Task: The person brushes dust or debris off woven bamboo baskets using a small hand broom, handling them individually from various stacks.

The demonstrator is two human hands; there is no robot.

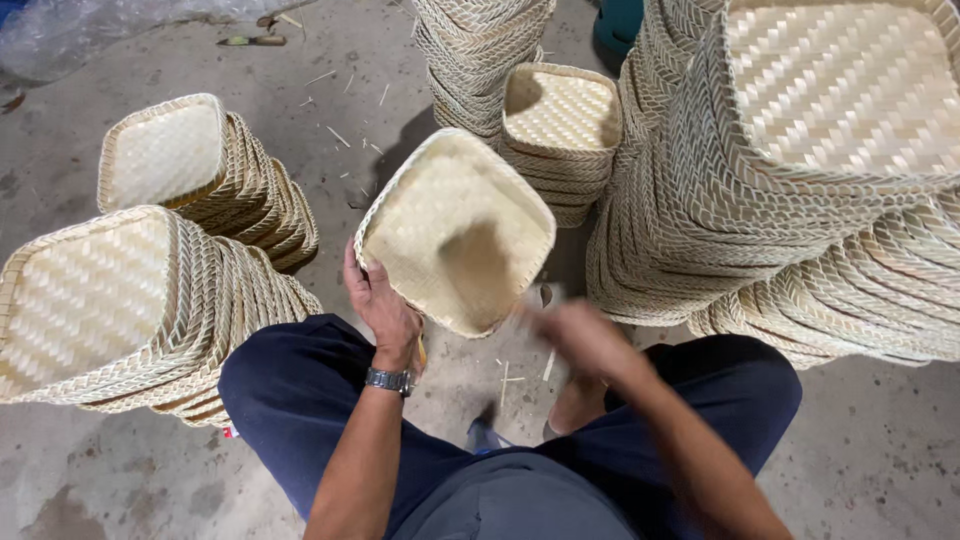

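Basket-weaving workshop, tall stacks of woven bamboo trays (pixel 800 180) crowding a bare concrete floor (pixel 880 450), loose bamboo splinters (pixel 340 135), clear plastic sheeting (pixel 90 30) in the corner

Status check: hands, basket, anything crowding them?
Left hand grips woven basket at its rim. Right hand motion-blurred beside basket's lower edge, grip unclear. Basket stacks close on both sides.

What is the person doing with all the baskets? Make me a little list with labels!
left hand: left hand grips the rim of a woven basket
right hand: right hand, blurred, beside the basket's lower edge
basket: square, pale, tilted, inside showing
around: basket stacks on the concrete floor
wrist: watch on the left
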